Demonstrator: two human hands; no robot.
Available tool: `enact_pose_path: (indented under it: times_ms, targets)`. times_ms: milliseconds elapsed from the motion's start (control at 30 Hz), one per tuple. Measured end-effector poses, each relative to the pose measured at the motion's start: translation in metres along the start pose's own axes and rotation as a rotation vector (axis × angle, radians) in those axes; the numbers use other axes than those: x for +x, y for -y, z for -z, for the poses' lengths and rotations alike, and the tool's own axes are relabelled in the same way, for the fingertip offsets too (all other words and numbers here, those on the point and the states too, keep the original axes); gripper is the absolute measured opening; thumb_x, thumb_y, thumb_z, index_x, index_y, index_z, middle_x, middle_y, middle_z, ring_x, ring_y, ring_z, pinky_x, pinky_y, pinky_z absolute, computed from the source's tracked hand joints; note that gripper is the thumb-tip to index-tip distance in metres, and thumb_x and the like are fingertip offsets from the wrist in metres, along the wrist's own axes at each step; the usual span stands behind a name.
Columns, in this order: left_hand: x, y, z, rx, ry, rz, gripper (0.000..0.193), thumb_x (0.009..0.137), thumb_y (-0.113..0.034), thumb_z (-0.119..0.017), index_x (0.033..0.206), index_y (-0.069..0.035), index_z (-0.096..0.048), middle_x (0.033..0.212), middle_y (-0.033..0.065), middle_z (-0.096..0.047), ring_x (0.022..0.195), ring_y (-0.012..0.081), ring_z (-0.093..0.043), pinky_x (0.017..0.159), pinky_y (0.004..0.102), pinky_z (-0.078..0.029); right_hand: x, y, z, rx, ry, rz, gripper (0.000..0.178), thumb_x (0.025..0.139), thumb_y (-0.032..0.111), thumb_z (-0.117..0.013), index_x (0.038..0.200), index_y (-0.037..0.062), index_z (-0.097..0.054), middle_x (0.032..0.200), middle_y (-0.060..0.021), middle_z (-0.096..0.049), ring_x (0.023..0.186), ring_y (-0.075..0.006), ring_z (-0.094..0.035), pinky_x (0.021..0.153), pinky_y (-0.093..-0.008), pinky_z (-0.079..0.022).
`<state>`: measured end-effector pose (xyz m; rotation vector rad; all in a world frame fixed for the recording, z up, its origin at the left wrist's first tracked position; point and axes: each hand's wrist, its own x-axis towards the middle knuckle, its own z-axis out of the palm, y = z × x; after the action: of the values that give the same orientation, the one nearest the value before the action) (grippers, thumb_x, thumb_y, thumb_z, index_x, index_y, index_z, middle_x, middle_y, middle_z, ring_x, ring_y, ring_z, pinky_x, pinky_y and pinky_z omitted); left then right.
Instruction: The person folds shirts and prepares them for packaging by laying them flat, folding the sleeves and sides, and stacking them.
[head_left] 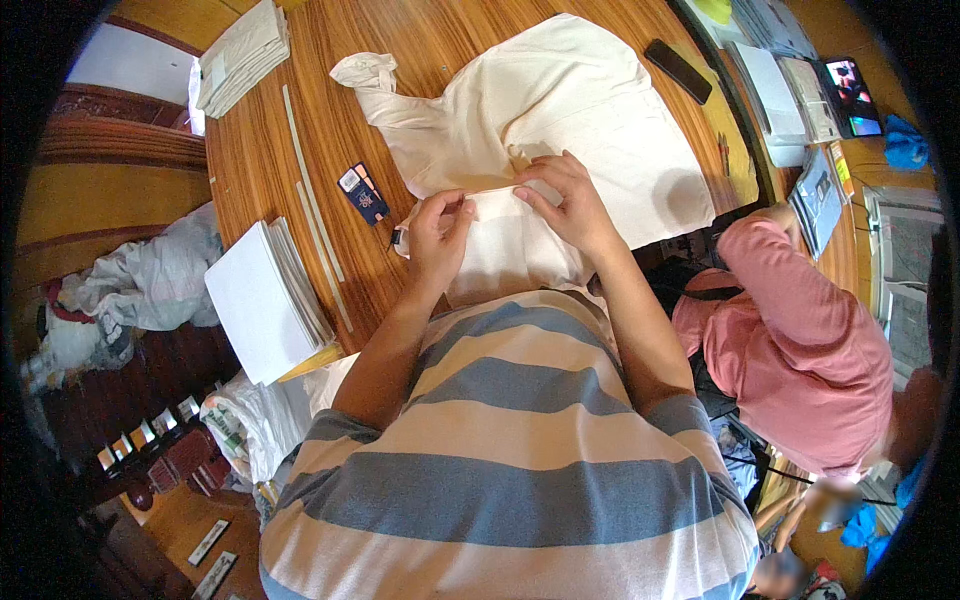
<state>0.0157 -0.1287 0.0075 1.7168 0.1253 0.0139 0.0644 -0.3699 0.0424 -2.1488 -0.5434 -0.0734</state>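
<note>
A cream shirt (pixel 600 120) lies spread on the wooden table, with one cuffed end at the upper left and its near part hanging toward my body. My left hand (pixel 440 235) is closed on a straight folded edge of the fabric, thumb against the fingers. To its right, my right hand (pixel 570 205) holds the same edge with thumb and fingers. The cloth stretches between both hands. Dark blue hang tags (pixel 364 194) rest on the table just left of the shirt. A small dark piece by my left wrist is too small to make out.
Folded beige garments (pixel 243 62) are stacked at the far left, white boards (pixel 265 305) at the near left. Long pale strips (pixel 312 215) lie between. A black phone (pixel 678 71) is beyond the shirt. At right, a person in pink (pixel 800 340) works beside packaged shirts (pixel 818 203).
</note>
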Motion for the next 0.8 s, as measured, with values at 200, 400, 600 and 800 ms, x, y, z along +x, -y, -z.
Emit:
enact_pose_path:
  times_ms: [200, 400, 600, 800]
  targets:
    - [-0.026, 0.021, 0.042, 0.640, 0.006, -0.391, 0.059, 0.097, -0.011, -0.066, 0.152, 0.000, -0.048, 0.150, 0.0236, -0.054, 0.139, 0.0413, -0.052, 0.116, 0.0476, -0.040, -0.054, -0.066, 0.020, -0.503, -0.066, -0.215, 0.063, 0.105, 0.043, -0.055, 0.157, 0.0091, -0.043, 0.164, -0.0199, -0.038, 0.151, -0.0424, -0.036, 0.122, -0.0624, -0.025]
    - [-0.043, 0.044, 0.052, 1.181, 0.220, -0.218, 0.074, 0.103, -0.041, -0.055, 0.163, -0.004, -0.030, 0.171, 0.0183, -0.025, 0.158, 0.0401, -0.020, 0.126, 0.0545, -0.020, -0.131, -0.128, 0.062, -0.788, -0.126, -0.499, 0.065, 0.107, 0.050, -0.046, 0.162, 0.0176, -0.038, 0.172, -0.0096, -0.027, 0.159, -0.0361, -0.021, 0.126, -0.0606, -0.017]
    - [-0.005, 0.055, 0.071, 1.239, 0.145, -0.234, 0.074, 0.104, -0.042, -0.052, 0.164, -0.004, -0.029, 0.171, 0.0159, -0.026, 0.159, 0.0408, -0.017, 0.127, 0.0526, -0.018, -0.136, -0.121, 0.066, -0.831, -0.095, -0.610, 0.065, 0.106, 0.049, -0.048, 0.162, 0.0187, -0.037, 0.172, -0.0112, -0.026, 0.158, -0.0376, -0.022, 0.125, -0.0611, -0.020]
    - [0.036, 0.069, 0.096, 1.412, -0.018, -0.108, 0.073, 0.108, -0.047, -0.042, 0.165, -0.005, -0.025, 0.174, 0.0131, -0.018, 0.159, 0.0413, -0.014, 0.128, 0.0557, -0.012, -0.134, -0.091, 0.055, -0.779, -0.159, -0.642, 0.065, 0.103, 0.048, -0.054, 0.159, 0.0166, -0.044, 0.168, -0.0131, -0.034, 0.155, -0.0391, -0.030, 0.122, -0.0576, -0.030]
